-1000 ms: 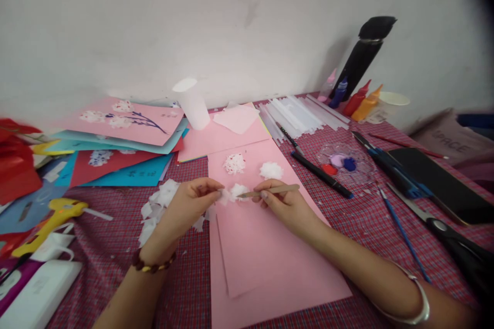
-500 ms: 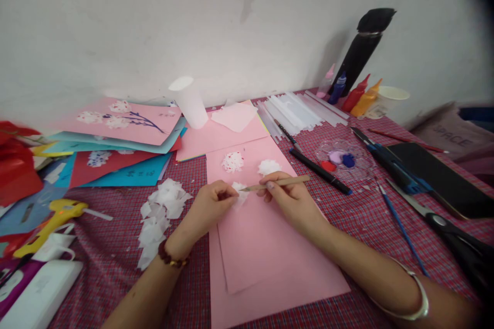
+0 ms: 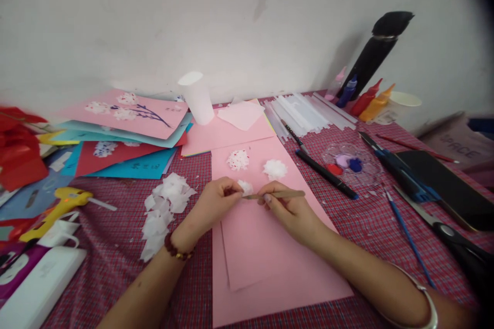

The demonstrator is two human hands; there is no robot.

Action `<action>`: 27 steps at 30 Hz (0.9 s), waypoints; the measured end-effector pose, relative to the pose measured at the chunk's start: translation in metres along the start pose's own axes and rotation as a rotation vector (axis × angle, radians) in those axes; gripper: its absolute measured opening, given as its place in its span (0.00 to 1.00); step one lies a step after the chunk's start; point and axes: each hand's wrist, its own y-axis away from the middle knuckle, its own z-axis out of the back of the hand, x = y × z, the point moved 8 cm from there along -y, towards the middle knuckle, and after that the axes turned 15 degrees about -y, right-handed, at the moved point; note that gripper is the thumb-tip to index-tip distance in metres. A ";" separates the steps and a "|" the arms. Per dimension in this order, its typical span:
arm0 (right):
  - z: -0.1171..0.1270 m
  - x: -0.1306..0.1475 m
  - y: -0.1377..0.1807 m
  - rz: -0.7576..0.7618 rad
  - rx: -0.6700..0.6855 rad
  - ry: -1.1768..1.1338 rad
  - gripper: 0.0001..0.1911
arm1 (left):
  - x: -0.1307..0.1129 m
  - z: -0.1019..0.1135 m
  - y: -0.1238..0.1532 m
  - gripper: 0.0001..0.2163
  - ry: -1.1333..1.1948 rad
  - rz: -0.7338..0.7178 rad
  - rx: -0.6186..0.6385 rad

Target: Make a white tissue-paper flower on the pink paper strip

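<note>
Between the fingers of my right hand (image 3: 287,211) is a thin tan wooden stick (image 3: 289,194), its tapered tip pointing left. My left hand (image 3: 218,200) is pinched closed at that tip; whatever its fingers hold is too small or hidden to make out. Just behind the fingertips, a white paper puff (image 3: 244,185) shows, partly covered. Both hands are over a pink paper sheet (image 3: 281,277). Farther up on the pink paper sit a red-speckled white puff (image 3: 238,160) and a plain white puff (image 3: 275,169). A pile of white tissue squares (image 3: 170,200) lies left of my left hand.
At left are finished flower cards (image 3: 154,128), a yellow glue gun (image 3: 73,203) and a white power strip (image 3: 42,288). A white paper roll (image 3: 197,100) stands behind. On the right lie glue sticks (image 3: 304,113), a black marker (image 3: 326,174), a paint palette (image 3: 370,164), scissors (image 3: 447,234) and a phone (image 3: 451,185).
The view has shifted slightly, moving most things rightward. My hands have come closer together at the stick's tip. The white tissue that hung beside my left fingers no longer shows there.
</note>
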 end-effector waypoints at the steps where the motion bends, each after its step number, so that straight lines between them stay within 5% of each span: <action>1: -0.001 0.004 0.001 0.019 0.022 0.033 0.09 | 0.000 0.005 0.000 0.06 0.028 0.011 -0.005; 7: -0.020 0.023 0.011 0.173 0.245 0.307 0.13 | 0.022 0.047 0.005 0.09 -0.029 0.072 -0.098; 15: -0.043 0.019 0.023 0.249 0.460 0.694 0.14 | 0.052 0.044 0.014 0.08 -0.194 -0.004 0.149; 20: -0.033 0.029 0.016 0.200 0.359 0.469 0.14 | 0.044 0.038 0.010 0.02 -0.375 -0.063 0.057; 27: 0.012 0.016 0.007 -0.025 -0.085 -0.128 0.09 | 0.046 0.035 0.007 0.04 -0.292 -0.028 0.098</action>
